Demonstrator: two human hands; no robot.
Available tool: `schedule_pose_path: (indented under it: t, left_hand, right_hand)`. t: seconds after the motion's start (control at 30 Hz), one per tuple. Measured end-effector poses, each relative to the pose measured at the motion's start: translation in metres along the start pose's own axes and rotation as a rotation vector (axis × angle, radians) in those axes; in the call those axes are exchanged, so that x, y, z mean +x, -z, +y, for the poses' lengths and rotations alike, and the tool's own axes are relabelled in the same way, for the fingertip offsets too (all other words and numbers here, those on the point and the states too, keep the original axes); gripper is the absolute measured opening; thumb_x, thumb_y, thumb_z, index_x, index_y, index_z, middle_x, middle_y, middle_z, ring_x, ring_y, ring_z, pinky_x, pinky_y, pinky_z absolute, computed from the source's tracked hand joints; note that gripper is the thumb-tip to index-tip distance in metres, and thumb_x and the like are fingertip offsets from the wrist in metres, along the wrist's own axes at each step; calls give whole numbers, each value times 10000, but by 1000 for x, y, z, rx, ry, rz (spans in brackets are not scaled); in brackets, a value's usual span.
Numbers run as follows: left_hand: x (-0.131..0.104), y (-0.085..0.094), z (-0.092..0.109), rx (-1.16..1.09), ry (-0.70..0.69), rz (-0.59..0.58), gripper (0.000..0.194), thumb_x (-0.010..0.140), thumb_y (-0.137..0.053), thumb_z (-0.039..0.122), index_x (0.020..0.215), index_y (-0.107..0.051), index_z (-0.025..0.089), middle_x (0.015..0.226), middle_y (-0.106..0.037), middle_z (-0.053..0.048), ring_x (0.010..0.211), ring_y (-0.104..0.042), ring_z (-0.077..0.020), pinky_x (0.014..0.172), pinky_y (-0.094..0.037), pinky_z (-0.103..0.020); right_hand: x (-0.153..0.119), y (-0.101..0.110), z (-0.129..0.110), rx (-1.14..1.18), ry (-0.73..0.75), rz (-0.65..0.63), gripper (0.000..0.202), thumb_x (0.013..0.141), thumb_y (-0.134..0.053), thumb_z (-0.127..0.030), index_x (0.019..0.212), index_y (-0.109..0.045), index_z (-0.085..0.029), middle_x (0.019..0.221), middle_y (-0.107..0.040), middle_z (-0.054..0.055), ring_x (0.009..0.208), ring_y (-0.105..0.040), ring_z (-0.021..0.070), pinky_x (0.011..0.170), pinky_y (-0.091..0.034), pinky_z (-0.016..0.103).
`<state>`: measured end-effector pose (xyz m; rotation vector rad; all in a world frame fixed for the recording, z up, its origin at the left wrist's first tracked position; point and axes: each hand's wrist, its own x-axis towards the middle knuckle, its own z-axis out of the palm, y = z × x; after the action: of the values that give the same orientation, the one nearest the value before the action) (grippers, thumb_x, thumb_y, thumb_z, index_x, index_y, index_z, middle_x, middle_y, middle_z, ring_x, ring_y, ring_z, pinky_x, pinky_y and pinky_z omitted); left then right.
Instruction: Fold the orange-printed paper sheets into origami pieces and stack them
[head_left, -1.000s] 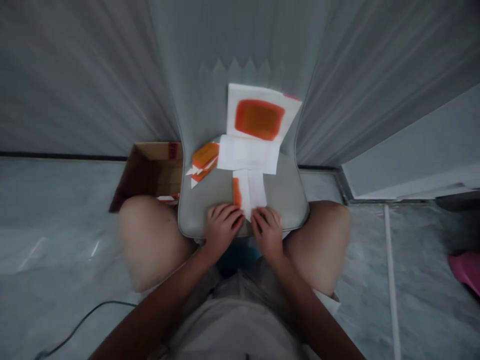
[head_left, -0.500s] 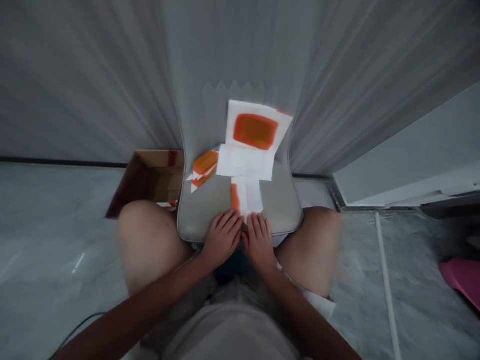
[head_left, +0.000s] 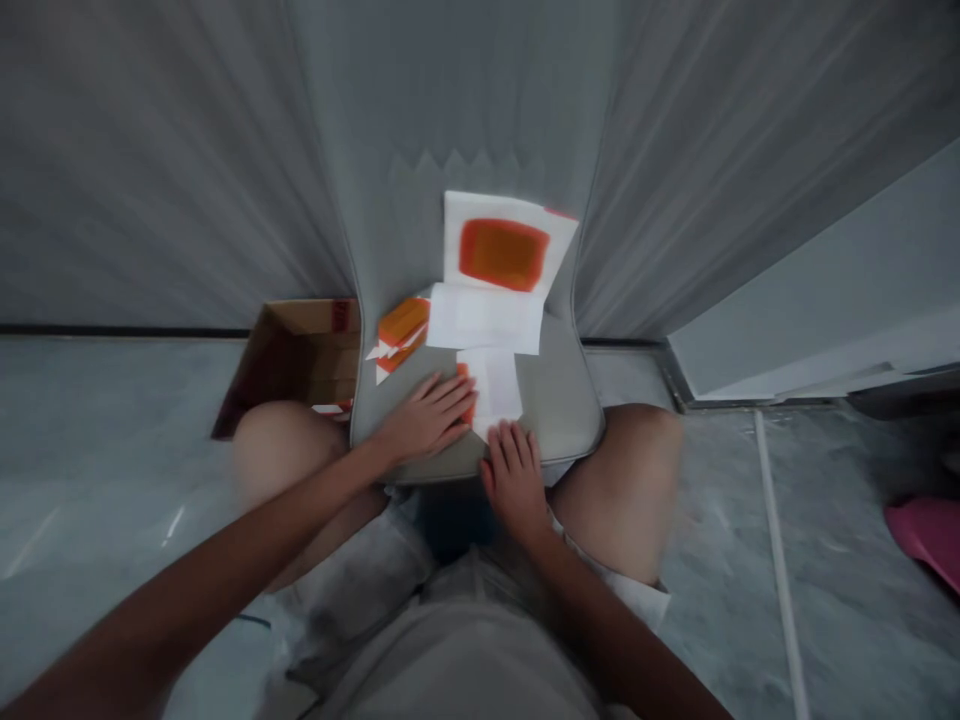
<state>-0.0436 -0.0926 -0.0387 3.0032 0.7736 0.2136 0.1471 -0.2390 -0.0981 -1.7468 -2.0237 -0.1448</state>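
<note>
On the grey chair seat (head_left: 559,400) lies a small white paper piece (head_left: 496,385) with an orange left edge. My left hand (head_left: 427,420) lies flat over that edge, fingers stretched out. My right hand (head_left: 515,475) rests with extended fingers on the paper's near end at the seat's front edge. Beyond it, a larger folded white sheet (head_left: 484,318) has an upright panel with an orange patch (head_left: 504,254). Folded orange and white pieces (head_left: 401,335) sit to the left of the sheet.
An open cardboard box (head_left: 300,360) stands on the floor left of the chair. Grey curtains (head_left: 172,150) hang behind. My knees flank the seat. A white panel (head_left: 825,290) is at the right, and a pink object (head_left: 926,540) lies at the far right.
My left hand has moved left and forward, away from my right hand, onto the paper's orange edge. My right hand stays near the paper's near end. The view has shifted slightly.
</note>
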Motion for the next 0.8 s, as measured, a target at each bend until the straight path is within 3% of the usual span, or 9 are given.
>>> schedule_pose_path:
  t: [0.2,0.3,0.43,0.57,0.63,0.8]
  left_hand:
    - [11,3,-11,-26,-58,-9,572,1124,-280,422,1613,-401,153,1688,-389,-83,1593,-306,-237,1334,-162,-482]
    - [3,4,-3,-62,-80,29,569,1116,-320,400,1628,-375,158,1691,-381,-90,1592,-309,-238,1342,-140,-492]
    - [-16,-1,20,-111,-98,19,567,1099,-378,407,1619,-401,184,1684,-396,-76,1588,-320,-256,1340,-169,-503]
    - [-24,-10,49,-147,63,78,589,1068,-454,418,1615,-418,202,1672,-409,-99,1575,-347,-302,1311,-247,-546]
    - [-22,-13,64,-148,169,123,610,1058,-474,429,1617,-417,192,1666,-415,-114,1570,-352,-322,1302,-262,-559]
    - [-12,-15,85,-132,340,162,621,1068,-448,433,1622,-401,157,1665,-410,-131,1564,-357,-343,1287,-260,-583]
  right_hand:
    - [1,4,1,29,-7,-2,510,1063,-505,-282,1541,-486,-108,1547,-559,208,1509,-430,362,1208,-381,632]
    - [3,10,10,56,43,-34,482,1068,-499,-296,1517,-514,-123,1534,-574,201,1517,-427,341,1226,-352,645]
    - [18,25,39,59,207,-168,440,1066,-509,-314,1449,-587,-111,1524,-588,195,1508,-449,328,1259,-311,635]
    - [44,38,74,82,427,-319,427,1061,-529,-318,1446,-610,-155,1537,-588,157,1503,-466,276,1286,-312,570]
    - [52,40,81,77,479,-336,472,1056,-542,-345,1475,-584,-133,1566,-554,173,1521,-441,283,1291,-305,569]
    - [41,30,63,1,330,-197,616,1071,-497,-411,1562,-454,-42,1591,-504,227,1555,-374,327,1291,-281,595]
